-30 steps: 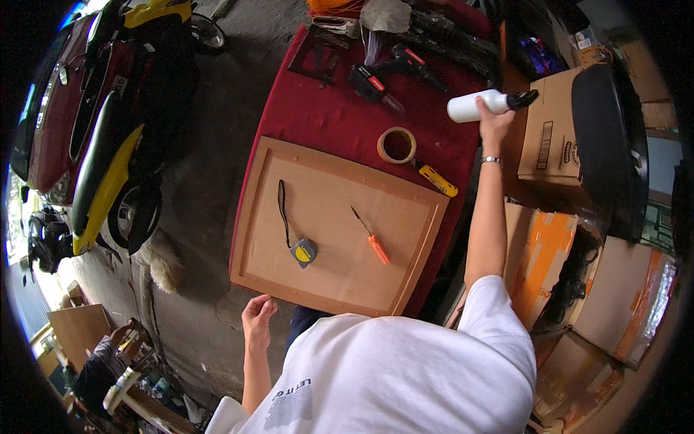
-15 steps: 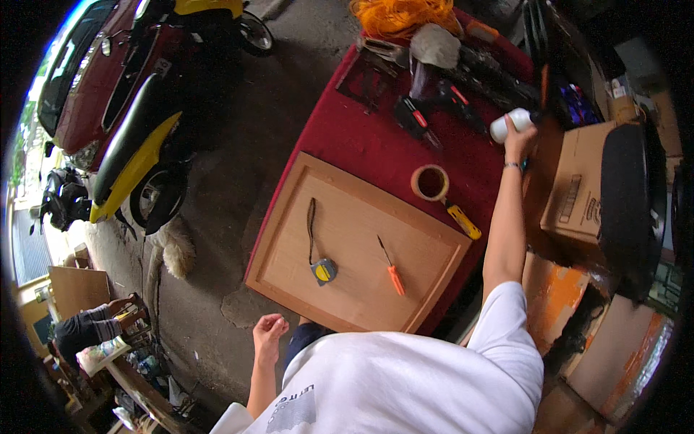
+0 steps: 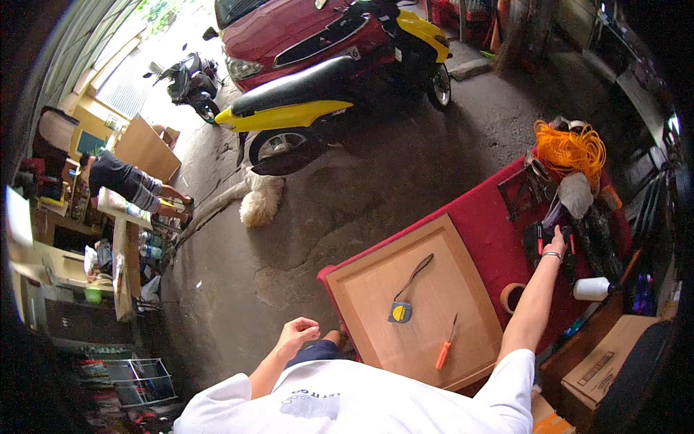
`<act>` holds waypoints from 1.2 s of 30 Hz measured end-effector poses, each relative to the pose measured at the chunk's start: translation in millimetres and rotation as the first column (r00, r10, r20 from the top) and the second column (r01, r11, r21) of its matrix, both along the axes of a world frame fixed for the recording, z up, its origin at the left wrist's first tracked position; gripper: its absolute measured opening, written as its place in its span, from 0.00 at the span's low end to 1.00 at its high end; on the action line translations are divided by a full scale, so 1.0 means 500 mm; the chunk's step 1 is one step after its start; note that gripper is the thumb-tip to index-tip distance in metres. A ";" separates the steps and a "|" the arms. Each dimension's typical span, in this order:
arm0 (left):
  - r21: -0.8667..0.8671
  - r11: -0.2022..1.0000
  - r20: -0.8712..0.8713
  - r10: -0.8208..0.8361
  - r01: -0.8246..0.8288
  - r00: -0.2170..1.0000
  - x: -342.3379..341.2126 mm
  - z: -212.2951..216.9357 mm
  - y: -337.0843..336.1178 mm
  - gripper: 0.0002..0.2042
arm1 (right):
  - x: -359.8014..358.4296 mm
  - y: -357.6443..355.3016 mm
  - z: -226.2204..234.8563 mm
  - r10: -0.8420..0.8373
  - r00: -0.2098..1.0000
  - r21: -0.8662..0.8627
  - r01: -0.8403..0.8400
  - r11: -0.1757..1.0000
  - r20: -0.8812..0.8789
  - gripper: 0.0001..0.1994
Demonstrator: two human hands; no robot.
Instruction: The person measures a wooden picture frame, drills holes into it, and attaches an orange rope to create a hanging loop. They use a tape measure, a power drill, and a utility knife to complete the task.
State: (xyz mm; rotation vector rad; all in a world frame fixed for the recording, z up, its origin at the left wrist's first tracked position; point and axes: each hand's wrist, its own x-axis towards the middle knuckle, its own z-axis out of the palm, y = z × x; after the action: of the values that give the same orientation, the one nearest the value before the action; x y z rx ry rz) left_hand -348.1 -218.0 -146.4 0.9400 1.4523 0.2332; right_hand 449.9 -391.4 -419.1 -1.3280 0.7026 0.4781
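Drill (image 3: 533, 239) under right hand (image 3: 557, 243), hold unclear; left hand (image 3: 298, 333) well apart, half-open, empty.

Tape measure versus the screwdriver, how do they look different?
The tape measure is compact and boxy; the screwdriver is long and slim. The tape measure is grey and yellow, the screwdriver orange-handled. Both lie on the brown board.

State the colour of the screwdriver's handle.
The screwdriver's handle is orange, seen best in the head view.
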 end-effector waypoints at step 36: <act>-0.075 0.661 0.640 -0.542 0.747 0.544 0.566 -0.177 -0.228 0.09 | -1.167 -0.355 0.765 0.212 0.896 -0.563 0.049 0.825 0.389 0.07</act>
State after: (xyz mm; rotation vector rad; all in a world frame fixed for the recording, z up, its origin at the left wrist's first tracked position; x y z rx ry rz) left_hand -64.9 -331.8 -234.9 0.9528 0.4665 -0.2939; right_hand -133.4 -569.0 -36.5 -1.9550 0.4103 0.0111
